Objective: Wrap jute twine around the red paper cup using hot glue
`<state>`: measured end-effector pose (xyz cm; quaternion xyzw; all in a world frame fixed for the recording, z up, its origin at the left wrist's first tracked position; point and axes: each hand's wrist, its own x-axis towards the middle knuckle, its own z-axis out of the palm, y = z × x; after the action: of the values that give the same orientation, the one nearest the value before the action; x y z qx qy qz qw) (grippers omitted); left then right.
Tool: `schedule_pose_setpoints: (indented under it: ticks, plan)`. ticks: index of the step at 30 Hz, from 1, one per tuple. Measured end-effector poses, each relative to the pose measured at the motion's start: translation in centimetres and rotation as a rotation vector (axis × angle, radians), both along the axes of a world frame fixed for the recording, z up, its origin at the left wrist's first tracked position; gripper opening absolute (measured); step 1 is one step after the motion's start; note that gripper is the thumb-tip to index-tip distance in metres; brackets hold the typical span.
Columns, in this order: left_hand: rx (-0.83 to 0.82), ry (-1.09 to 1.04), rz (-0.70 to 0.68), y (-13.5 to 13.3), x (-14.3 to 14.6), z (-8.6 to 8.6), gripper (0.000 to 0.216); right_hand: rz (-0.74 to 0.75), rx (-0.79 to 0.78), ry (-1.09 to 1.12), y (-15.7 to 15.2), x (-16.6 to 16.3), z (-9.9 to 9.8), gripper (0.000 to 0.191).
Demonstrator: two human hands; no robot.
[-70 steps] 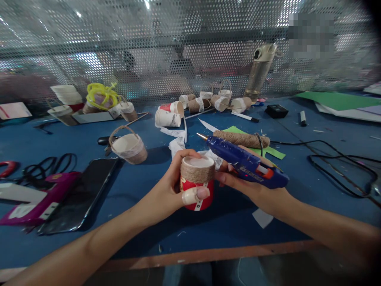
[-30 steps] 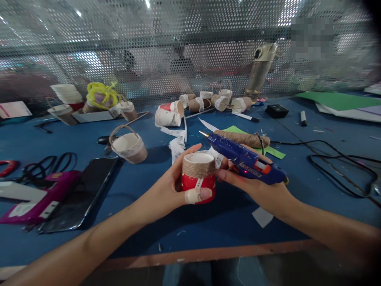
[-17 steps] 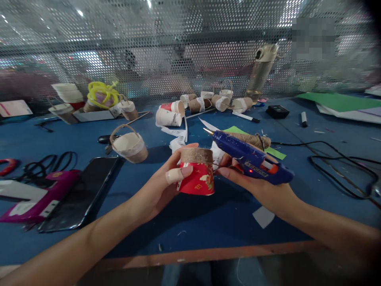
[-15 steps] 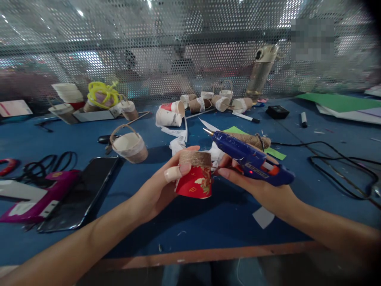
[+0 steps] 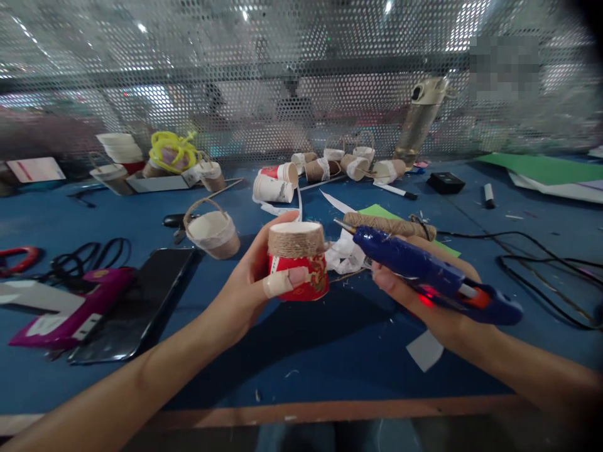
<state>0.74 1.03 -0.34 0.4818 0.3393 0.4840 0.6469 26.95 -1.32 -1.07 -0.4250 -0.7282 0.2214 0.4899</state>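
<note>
My left hand [image 5: 257, 282] is closed round a red paper cup [image 5: 298, 262] held upside down over the blue table [image 5: 330, 351]. Brown twine is wound round the cup's upper part; my thumb, which wears a pale bandage, presses on the red lower part. My right hand [image 5: 419, 295] grips a blue glue gun [image 5: 424, 271] with its metal nozzle pointing left, a little to the right of the cup and apart from it. A strand of twine runs from the cup toward my right hand. A spool of brown twine [image 5: 389, 225] lies just behind the gun.
A twine-wrapped cup basket with a handle [image 5: 211, 229] stands left of centre. A black phone [image 5: 136, 301] and a magenta tool [image 5: 70, 307] lie at the left. Several paper cups [image 5: 330, 164] lie at the back by the mesh wall. Black cables [image 5: 541, 263] cross the right side.
My left hand has turned the cup round and tilted it. My right hand has pulled the glue gun back to the right and lower, away from the cup.
</note>
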Motion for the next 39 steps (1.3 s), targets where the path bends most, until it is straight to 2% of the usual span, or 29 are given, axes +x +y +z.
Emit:
schedule_pose_setpoints:
  ticks: [5,9,13,19,30,35,39]
  plan:
    - [0.047,-0.005,0.043,-0.3,0.1,0.2,0.073,0.135,-0.045,-0.069,-0.1,0.2,0.1,0.023]
    - [0.043,0.008,0.057,-0.6,0.2,0.2,0.071,0.202,-0.064,-0.068,-0.1,0.3,-0.4,0.029]
    - [0.037,0.059,0.039,-0.7,0.3,-0.1,0.07,0.162,-0.091,-0.139,-0.3,0.7,-0.9,0.029]
    - [0.077,0.089,0.05,-0.6,0.1,-0.1,0.067,0.164,-0.08,-0.183,-0.3,1.0,-0.6,0.03]
    - [0.009,0.174,0.048,-0.9,0.4,0.3,0.081,0.133,-0.097,-0.194,-0.5,0.4,-0.7,0.033]
    - [-0.019,0.137,0.034,-0.8,0.3,0.3,0.084,0.139,-0.132,-0.177,-0.5,0.4,-0.5,0.032]
    - [-0.038,0.086,0.098,-0.9,0.5,0.4,0.079,0.125,-0.151,-0.154,-0.4,0.5,-0.1,0.03]
